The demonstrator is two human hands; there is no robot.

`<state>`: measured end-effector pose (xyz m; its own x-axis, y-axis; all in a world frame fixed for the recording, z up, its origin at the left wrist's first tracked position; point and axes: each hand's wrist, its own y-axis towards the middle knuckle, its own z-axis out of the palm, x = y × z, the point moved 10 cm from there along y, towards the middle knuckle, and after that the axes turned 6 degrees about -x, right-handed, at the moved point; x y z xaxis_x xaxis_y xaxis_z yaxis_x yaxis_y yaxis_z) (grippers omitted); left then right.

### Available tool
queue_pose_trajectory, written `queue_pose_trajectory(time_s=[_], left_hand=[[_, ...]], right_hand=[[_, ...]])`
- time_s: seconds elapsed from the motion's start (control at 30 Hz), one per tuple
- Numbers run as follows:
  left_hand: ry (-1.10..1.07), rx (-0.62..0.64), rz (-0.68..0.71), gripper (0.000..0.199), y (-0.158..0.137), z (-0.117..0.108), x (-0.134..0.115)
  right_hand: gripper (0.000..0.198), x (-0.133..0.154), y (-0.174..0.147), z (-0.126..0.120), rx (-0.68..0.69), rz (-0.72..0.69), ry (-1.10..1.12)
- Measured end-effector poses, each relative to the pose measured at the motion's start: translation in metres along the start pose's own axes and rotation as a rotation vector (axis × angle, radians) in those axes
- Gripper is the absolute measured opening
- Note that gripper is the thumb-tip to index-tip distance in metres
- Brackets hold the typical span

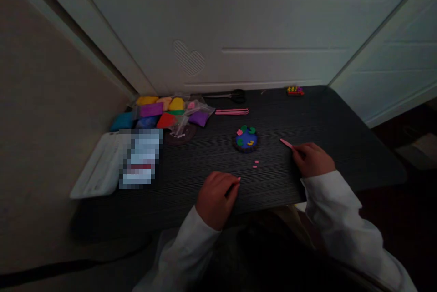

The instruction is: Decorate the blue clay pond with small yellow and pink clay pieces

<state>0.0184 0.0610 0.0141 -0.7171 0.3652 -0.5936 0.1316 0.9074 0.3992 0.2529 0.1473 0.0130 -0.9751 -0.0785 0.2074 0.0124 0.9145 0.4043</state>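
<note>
My left hand (217,198) is closed in a pinch near the table's front edge, with a small piece of pink clay (239,178) at its fingertips. Farther right, my right hand (314,159) grips a pink modelling tool (286,143), whose tip points up and to the left. Between and beyond the hands lies a round clay pond (246,140) with a blue middle, a dark bumpy rim, green leaf shapes, a pink flower and yellow bits. Two small pink clay bits (256,163) rest on the table in front of it.
Pink tweezers (232,111) and black-handled scissors (238,96) lie at the back. Bagged coloured clay (152,109) is heaped at the back left, near a dark round disc (187,134) and a white tray (100,164). A small colourful piece (295,91) sits at the back right.
</note>
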Motion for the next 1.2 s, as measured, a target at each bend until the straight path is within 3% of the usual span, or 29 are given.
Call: queue_pose_trajectory(time_s=[0.2, 0.23, 0.33, 0.47, 0.63, 1.2], left_hand=[[0.032, -0.004, -0.021, 0.008, -0.001, 0.001, 0.003], [0.047, -0.003, -0.034, 0.008, -0.002, 0.001, 0.004], [0.097, -0.002, -0.077, 0.010, -0.003, 0.001, 0.007], [0.121, 0.012, -0.093, 0.011, -0.004, 0.001, 0.006], [0.124, 0.044, -0.081, 0.013, -0.005, 0.006, 0.005], [0.114, 0.067, -0.058, 0.012, -0.005, 0.008, 0.002]], right_hand=[[0.026, 0.013, -0.023, -0.018, -0.056, 0.126, 0.090], [0.025, 0.025, -0.032, -0.017, -0.023, 0.095, 0.137], [0.022, 0.090, -0.065, -0.005, 0.223, -0.193, 0.333], [0.022, 0.126, -0.086, -0.003, 0.294, -0.284, 0.320], [0.020, 0.136, -0.088, 0.003, 0.317, -0.360, 0.216], [0.019, 0.144, -0.092, 0.008, 0.421, -0.385, 0.050]])
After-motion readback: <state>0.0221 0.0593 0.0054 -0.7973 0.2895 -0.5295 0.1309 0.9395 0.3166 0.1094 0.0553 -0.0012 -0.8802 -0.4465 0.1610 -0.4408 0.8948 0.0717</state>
